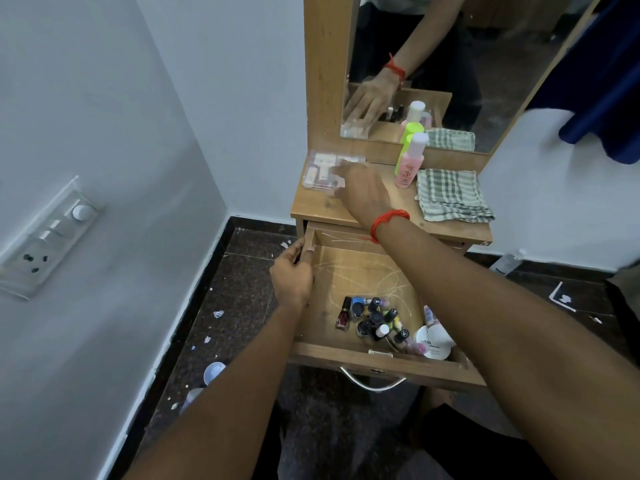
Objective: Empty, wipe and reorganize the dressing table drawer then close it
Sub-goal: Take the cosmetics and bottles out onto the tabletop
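The wooden drawer [346, 271] of the dressing table [322, 207] is pulled out. Several nail polish bottles [375, 320] and a white round container [434, 342] lie near its front. My left hand [292, 273] grips the drawer's left side wall. My right hand [360, 190], with a red thread on the wrist, rests on a clear plastic box [320, 171] on the tabletop's left; whether it grips the box is unclear. A pink bottle [408, 161] and a green-capped bottle [412, 131] stand behind it. A folded checked cloth [450, 194] lies at the right.
A mirror [450, 64] rises behind the tabletop. A white wall with a switch panel [45, 237] is to the left. Scraps and a round lid [213, 372] lie on the dark floor. A metal handle [375, 384] hangs on the drawer front. A blue cloth [606, 81] hangs at the right.
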